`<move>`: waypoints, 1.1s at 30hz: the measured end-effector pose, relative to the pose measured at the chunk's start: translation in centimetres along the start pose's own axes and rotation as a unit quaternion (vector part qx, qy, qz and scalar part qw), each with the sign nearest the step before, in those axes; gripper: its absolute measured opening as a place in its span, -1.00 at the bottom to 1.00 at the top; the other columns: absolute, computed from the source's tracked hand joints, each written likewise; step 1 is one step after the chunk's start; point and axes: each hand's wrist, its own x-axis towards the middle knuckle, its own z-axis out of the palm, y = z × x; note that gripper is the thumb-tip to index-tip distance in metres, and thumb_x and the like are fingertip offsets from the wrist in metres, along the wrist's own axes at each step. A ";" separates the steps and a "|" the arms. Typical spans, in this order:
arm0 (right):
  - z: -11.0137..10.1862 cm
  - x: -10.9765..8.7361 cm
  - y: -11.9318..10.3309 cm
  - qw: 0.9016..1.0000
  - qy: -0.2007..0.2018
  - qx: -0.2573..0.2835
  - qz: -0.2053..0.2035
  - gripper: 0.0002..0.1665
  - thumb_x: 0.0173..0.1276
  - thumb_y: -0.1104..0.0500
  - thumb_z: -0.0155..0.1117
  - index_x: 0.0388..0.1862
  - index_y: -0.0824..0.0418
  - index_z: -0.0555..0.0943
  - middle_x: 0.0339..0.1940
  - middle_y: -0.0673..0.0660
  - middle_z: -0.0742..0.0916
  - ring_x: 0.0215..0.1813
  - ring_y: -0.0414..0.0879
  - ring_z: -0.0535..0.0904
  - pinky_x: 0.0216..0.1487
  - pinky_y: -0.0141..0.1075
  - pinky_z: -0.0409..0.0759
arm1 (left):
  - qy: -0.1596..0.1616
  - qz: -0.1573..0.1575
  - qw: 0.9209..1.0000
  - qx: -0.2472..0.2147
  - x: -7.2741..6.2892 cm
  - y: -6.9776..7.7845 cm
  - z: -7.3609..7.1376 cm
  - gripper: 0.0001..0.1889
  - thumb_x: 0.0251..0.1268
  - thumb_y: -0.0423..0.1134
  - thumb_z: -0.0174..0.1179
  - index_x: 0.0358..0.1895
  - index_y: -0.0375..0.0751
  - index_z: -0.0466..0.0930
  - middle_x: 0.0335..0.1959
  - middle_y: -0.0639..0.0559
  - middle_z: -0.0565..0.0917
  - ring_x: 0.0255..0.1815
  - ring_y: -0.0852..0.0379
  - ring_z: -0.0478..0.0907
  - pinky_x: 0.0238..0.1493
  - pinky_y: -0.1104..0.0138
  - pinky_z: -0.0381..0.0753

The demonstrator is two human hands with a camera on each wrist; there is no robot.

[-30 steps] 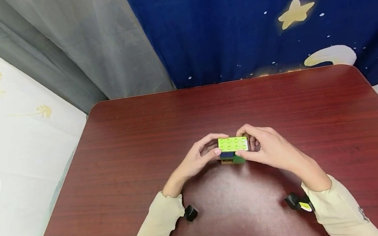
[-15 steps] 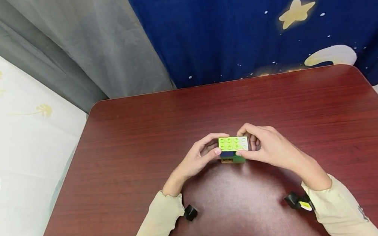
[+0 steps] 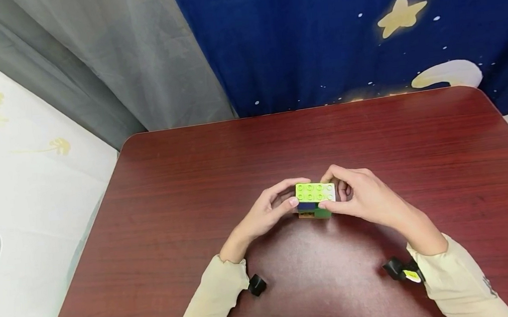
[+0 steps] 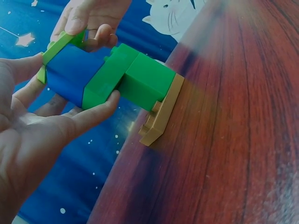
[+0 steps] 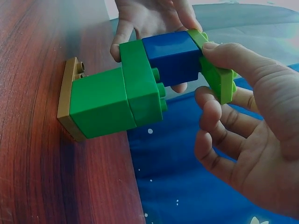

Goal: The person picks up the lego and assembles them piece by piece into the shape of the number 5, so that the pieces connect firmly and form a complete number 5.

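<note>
A stack of toy building bricks stands on the table between both hands. At its foot is a tan plate (image 5: pixel 67 100), then a green brick (image 5: pixel 100 105). A second green brick (image 5: pixel 140 77) sits on that, jutting out to one side. Above comes a blue brick (image 4: pixel 72 72), topped by a flat lime-green brick (image 3: pixel 313 192) that overhangs it on the right. My left hand (image 3: pixel 263 215) holds the stack's left side near the top, one finger reaching down to the upper green brick. With thumb and fingers, my right hand (image 3: pixel 366 196) pinches the lime-green brick's overhanging end.
The dark red wooden table (image 3: pixel 193 184) extends around the stack. Blue star-patterned (image 3: pixel 307 38) and grey curtains (image 3: pixel 137 63) hang behind its far edge. A white patterned cloth (image 3: pixel 33 173) is at the left. Black wrist devices (image 3: pixel 257 285) sit by both sleeves.
The head view has shifted slightly, so everything appears a little further right. Both hands keep the same hold and the brick stack looks unchanged.
</note>
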 end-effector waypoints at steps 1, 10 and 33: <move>0.0 0.0 0.0 1.000 0.000 0.001 0.001 -0.64 0.01 0.14 0.50 -0.27 0.01 0.50 -0.63 -0.16 0.49 -0.57 -0.27 0.40 -0.56 -0.43 0.38 | 0.001 -0.001 1.000 0.000 0.0 0.0 0.0 -0.58 0.42 -0.30 -0.02 0.28 -0.35 0.29 0.19 -0.13 0.43 0.09 0.02 0.45 0.00 0.13 0.50; -0.2 0.0 0.0 1.000 -0.007 0.009 0.004 -0.68 0.04 0.13 0.49 -0.26 0.00 0.54 -0.64 -0.19 0.48 -0.56 -0.30 0.39 -0.57 -0.44 0.37 | 0.003 -0.001 1.000 0.004 0.0 0.0 0.0 -0.58 0.42 -0.30 -0.03 0.28 -0.35 0.29 0.19 -0.14 0.44 0.06 0.04 0.46 -0.01 0.12 0.50; -0.1 0.0 0.0 1.000 -0.008 0.008 0.016 -0.67 0.02 0.10 0.50 -0.25 -0.02 0.55 -0.67 -0.18 0.45 -0.58 -0.30 0.37 -0.57 -0.43 0.36 | 0.001 -0.009 1.000 0.009 -0.1 0.2 0.1 -0.59 0.43 -0.39 -0.08 0.30 -0.37 0.25 0.21 -0.17 0.40 0.10 0.07 0.45 0.02 0.06 0.47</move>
